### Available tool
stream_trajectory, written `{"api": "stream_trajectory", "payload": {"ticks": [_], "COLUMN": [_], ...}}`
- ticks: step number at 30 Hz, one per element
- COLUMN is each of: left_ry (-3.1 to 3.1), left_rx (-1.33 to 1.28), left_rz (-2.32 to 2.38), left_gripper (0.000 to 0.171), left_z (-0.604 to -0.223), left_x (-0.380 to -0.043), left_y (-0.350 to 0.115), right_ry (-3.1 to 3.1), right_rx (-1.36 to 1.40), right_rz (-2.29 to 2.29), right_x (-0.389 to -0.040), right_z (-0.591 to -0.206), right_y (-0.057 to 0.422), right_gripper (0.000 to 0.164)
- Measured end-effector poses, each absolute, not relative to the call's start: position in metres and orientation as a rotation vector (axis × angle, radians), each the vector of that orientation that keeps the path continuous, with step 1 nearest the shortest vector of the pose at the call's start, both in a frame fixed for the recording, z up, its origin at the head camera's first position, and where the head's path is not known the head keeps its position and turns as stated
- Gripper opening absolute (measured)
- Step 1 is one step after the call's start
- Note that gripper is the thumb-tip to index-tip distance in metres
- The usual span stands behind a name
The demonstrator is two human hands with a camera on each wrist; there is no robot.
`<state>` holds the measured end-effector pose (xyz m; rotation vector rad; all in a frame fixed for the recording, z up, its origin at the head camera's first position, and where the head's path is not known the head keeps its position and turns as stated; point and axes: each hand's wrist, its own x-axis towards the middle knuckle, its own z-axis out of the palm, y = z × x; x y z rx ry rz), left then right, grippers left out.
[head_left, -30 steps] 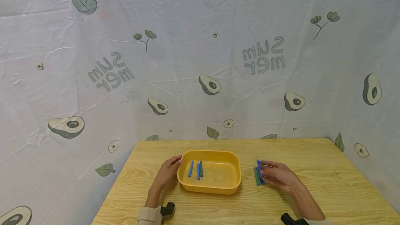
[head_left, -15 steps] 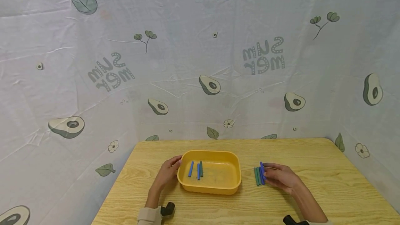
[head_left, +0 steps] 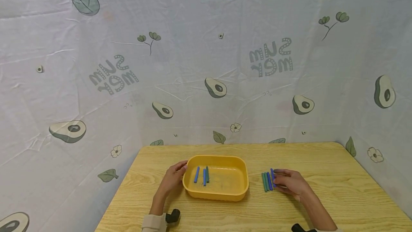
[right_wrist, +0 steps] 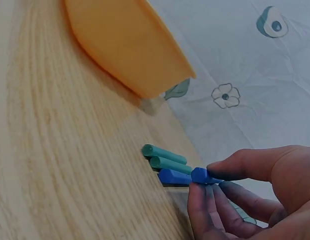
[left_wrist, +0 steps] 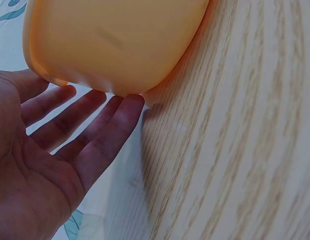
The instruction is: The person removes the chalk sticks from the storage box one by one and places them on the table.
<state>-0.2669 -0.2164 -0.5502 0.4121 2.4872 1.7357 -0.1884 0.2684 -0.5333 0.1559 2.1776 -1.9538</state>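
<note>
Between the thumb and fingers of my right hand [head_left: 292, 184] is a blue chalk stick [right_wrist: 200, 175], its near end showing in the right wrist view. Bluish smudges mark those fingertips. Immediately left of it lie another blue chalk stick [head_left: 269, 181] and two green chalk sticks [right_wrist: 165, 152], side by side on the table. My left hand [head_left: 173, 177] is at the left end of a yellow plastic tray [head_left: 215, 196]. Its fairly straight fingers [left_wrist: 112, 135] touch the tray's outer wall, the thumb near the rim. Inside the tray are two blue chalk sticks [head_left: 196, 174] and a green one [head_left: 207, 174].
The light wood table [head_left: 225, 217] runs back to a pale hanging cloth [head_left: 193, 63] printed with avocados and leaves. More of this cloth stands along both sides. Chalky marks show on the tray's floor.
My right hand has shifted slightly right with the blue chalk stick, lowering it beside the row; the other blue stick now shows more fully. The left hand and tray stay put.
</note>
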Motion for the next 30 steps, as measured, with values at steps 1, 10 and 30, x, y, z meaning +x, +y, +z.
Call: {"api": "stream_trajectory", "payload": {"ticks": [1, 10, 30], "left_ry": [2.491, 2.492, 2.558], "left_rx": [0.413, 0.405, 0.400], "left_rz": [1.734, 1.730, 1.677], "left_gripper": [0.051, 0.052, 0.050], "left_z": [-0.550, -0.549, -0.544], "left_x": [-0.267, -0.267, -0.264], "left_y": [-0.216, -0.216, -0.213], "right_ry": [2.213, 2.464, 2.616], "right_rx": [0.170, 0.220, 0.243], "right_rz": [-1.934, -1.770, -1.649], "right_x": [-0.189, -0.189, -0.188], "right_z": [-0.533, -0.533, -0.530], "right_y": [0.267, 0.253, 0.249], "right_gripper": [0.068, 0.058, 0.052]}}
